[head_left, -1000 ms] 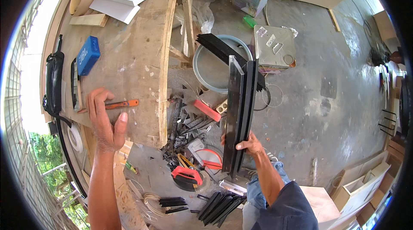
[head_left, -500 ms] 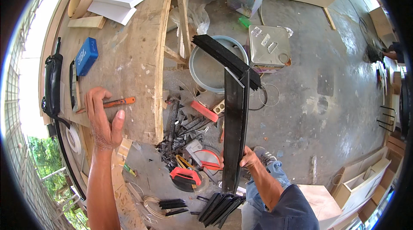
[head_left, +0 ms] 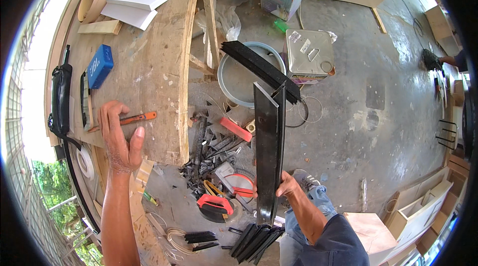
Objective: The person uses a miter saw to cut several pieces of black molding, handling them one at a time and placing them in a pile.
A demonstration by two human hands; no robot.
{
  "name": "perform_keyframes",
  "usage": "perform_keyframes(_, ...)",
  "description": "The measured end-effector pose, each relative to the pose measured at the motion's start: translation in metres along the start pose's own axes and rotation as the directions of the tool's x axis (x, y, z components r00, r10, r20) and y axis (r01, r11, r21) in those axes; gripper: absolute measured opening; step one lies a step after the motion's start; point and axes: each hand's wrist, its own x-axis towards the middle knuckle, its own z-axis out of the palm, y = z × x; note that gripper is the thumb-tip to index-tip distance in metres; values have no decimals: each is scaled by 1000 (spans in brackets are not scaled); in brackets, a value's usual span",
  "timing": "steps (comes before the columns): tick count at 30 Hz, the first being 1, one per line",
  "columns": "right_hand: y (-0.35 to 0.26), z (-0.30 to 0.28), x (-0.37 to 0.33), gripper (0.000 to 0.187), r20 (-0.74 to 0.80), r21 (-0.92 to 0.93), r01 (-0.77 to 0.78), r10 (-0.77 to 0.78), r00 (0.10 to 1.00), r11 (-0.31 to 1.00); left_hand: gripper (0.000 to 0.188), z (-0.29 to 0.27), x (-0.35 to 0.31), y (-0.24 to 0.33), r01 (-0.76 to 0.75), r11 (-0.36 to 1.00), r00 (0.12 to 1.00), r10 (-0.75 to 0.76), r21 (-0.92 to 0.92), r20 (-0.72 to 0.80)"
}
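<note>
My right hand (head_left: 284, 185) grips long black mitre-cut profile strips (head_left: 266, 151) near their lower part and holds them up over the floor. Their angled upper ends meet or overlap another black strip (head_left: 259, 69) lying slantwise across a round grey tub; whether they touch is unclear. On the workbench (head_left: 149, 71) rests my left hand (head_left: 122, 136), thumb apart and fingers loosely bent. A slim orange-handled tool (head_left: 142, 118) lies against or under its fingers, not visibly gripped.
Below lie a red-and-black cutting machine (head_left: 214, 205), black offcuts (head_left: 199, 151) and stacked black strips (head_left: 254, 243). A metal tin (head_left: 311, 54) stands beside the tub (head_left: 224, 86). A blue speaker (head_left: 100, 66) sits on the bench. Another person's hand (head_left: 448, 60) shows far right.
The upper end of one strip in my right hand has swung left and down, opening a gap beside the strip next to it. My left hand has stayed put.
</note>
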Motion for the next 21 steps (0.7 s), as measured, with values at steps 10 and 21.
perform_keyframes(10, -11, 20, 6, 62, -242, -366, -44, -50, 969, 930, 54, 1, 0, 0, 1, 1000, 1000, -1, 1, 3)
perform_keyframes(21, 5, 23, 8, 74, -393, -654, -97, -227, 891, 750, 54, -1, -1, -1, 2, 1000, 1000, -2, 21, 19)
